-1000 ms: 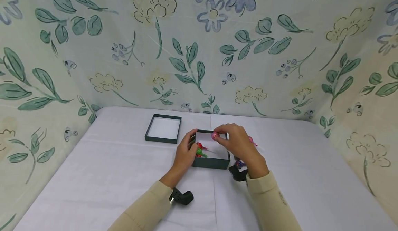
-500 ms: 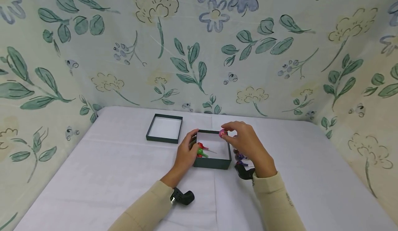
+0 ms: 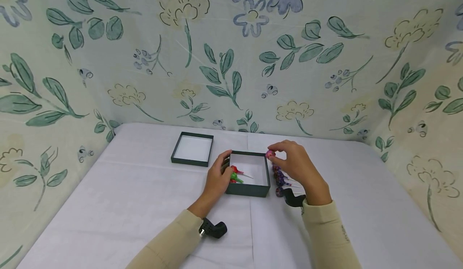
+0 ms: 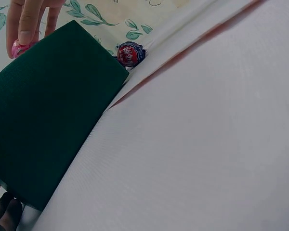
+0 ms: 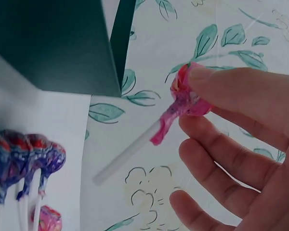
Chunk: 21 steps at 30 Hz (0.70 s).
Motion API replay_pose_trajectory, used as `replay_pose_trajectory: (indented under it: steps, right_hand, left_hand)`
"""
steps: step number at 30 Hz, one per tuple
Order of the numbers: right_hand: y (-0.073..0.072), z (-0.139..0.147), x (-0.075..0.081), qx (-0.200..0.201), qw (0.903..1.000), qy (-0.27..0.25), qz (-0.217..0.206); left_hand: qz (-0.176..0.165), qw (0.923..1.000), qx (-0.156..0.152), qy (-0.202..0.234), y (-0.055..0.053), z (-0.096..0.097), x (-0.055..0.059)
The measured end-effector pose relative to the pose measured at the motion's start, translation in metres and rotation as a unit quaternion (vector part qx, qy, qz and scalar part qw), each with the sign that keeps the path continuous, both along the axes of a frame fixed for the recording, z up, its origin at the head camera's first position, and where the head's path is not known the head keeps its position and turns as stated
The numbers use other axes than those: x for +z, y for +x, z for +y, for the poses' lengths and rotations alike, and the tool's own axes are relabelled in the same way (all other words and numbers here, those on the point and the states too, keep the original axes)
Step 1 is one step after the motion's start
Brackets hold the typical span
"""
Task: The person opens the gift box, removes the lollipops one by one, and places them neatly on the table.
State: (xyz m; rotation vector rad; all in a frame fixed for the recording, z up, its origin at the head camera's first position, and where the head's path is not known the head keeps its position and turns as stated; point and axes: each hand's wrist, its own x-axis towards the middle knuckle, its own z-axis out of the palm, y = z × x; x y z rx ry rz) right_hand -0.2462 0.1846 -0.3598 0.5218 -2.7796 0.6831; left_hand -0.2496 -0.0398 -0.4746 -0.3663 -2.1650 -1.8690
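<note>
My right hand (image 3: 298,166) pinches a pink-wrapped lollipop (image 3: 270,154) by its head, just past the far right corner of a dark green box (image 3: 247,190). In the right wrist view the lollipop's white stick (image 5: 123,156) points down and left. My left hand (image 3: 216,180) grips the box's left wall, with the thumb at the inner side. Inside, along that wall, lie a red lollipop (image 3: 236,169) and a green lollipop (image 3: 235,177), partly hidden by the thumb. Several purple-wrapped lollipops (image 5: 26,159) line up along the box's right side.
A shallow dark-rimmed lid (image 3: 189,163), white inside, lies behind and left of the box. Another pink lollipop (image 5: 48,219) shows beside the purple row. White cloth (image 3: 126,188) covers the table, and a floral curtain (image 3: 224,40) hangs behind it.
My right hand has moved right with the pink lollipop, from over the box's interior to past its right wall, uncovering more of the purple row. My left hand stays on the box.
</note>
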Motion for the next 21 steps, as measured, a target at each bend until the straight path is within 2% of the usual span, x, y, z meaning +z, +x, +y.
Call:
replay_pose_trajectory:
  steps: [21]
  right_hand:
    - [-0.012,0.044,-0.016,-0.062,0.9963,0.001,-0.060]
  left_hand:
    - [-0.024,0.9997,0.000,-0.008,-0.001,0.001,0.001]
